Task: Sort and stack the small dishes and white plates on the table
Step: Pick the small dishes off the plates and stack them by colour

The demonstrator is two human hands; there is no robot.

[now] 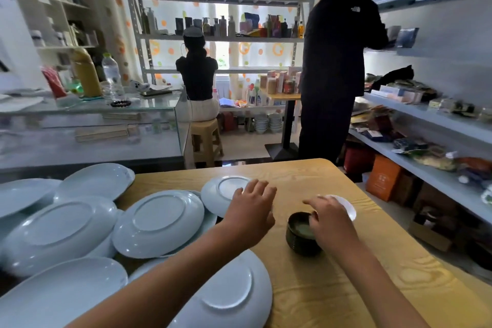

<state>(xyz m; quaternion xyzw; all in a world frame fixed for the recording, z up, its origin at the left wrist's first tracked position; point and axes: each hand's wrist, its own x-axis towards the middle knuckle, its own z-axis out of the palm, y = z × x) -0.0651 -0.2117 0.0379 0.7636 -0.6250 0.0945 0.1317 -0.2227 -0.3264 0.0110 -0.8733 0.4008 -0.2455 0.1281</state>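
Observation:
Several white plates lie upside down on the left of the wooden table (314, 285), overlapping one another; one large plate (159, 221) is in the middle and another (234, 298) lies under my left forearm. My left hand (251, 210) rests, fingers spread, on the near edge of a smaller upturned white plate (226, 189). A stack of small dark dishes (302, 238) with a pale green inside stands right of centre. My right hand (328, 217) touches its top rim, fingers curled. A small white dish (346, 205) lies just behind that hand, partly hidden.
A glass counter (87, 114) with bottles stands at the back left. One person sits on a stool (206, 138) beyond the table and another stands at the grey shelves (426, 120) on the right. Boxes sit on the floor under those shelves.

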